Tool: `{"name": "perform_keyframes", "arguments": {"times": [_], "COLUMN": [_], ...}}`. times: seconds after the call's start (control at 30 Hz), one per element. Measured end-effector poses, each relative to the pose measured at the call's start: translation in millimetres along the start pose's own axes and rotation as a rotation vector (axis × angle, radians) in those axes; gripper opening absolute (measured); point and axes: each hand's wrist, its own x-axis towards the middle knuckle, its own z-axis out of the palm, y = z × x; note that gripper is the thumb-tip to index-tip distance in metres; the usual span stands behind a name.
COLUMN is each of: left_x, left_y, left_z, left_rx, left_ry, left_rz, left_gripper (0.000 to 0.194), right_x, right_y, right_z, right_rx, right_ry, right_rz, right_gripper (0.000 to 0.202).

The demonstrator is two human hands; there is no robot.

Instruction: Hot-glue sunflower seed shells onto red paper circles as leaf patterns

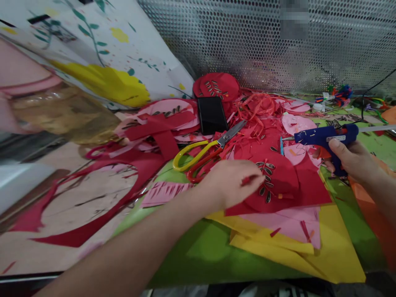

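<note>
My right hand (355, 159) is wrapped round the grip of a blue glue gun (318, 135), whose nozzle points left and whose glue stick juts out behind. Over a round red paper disc (284, 177), my left hand (236, 181) is closed in a pinch. Its fingertips are beside several striped seeds (267, 181) arranged on the disc like leaves on a stem. A bit of red shows inside the curled fingers, but what they hold is too small to make out. Under the disc lie red, pink and yellow sheets (337, 243).
Scissors (213, 150) with yellow and red handles lie left of the disc, near a black phone (212, 115). Red paper scraps (256, 107) pile up behind. A cut red frame (89, 231) and a clear jar (62, 111) are at left. A perforated metal panel (247, 41) stands behind.
</note>
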Motion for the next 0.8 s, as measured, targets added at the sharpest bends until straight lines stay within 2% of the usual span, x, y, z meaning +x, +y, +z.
{"name": "perform_keyframes", "arguments": {"times": [0.03,0.1,0.23,0.37,0.5,0.6,0.8], "left_x": [4,13,37,66,87,94,95], "left_y": [-7,-21,-44,-60,-69,-72,-73], "left_z": [-1.5,-4.6,-3.7,9.3,20.0,22.6,26.2], "left_rx": [0.043,0.117,0.197,0.295,0.308,0.285,0.295], "left_ry": [0.041,-0.025,-0.177,-0.24,-0.341,-0.365,-0.324], "left_rz": [-0.097,-0.26,-0.394,-0.34,-0.261,-0.216,-0.239], "left_gripper": [0.027,0.018,0.017,0.028,0.028,0.024,0.021], "right_x": [0,2,7,11,12,10,4], "right_y": [1,4,15,23,22,18,11], "right_z": [0,-1,-2,-4,-6,-9,-14], "right_rx": [0.001,0.006,0.005,-0.063,-0.121,-0.165,-0.36], "right_ry": [0.009,0.013,0.022,0.023,-0.013,-0.078,-0.288], "right_rz": [0.008,0.015,-0.055,-0.092,-0.097,-0.103,-0.102], "right_gripper": [0.037,0.037,0.043,0.047,0.049,0.05,0.049]}}
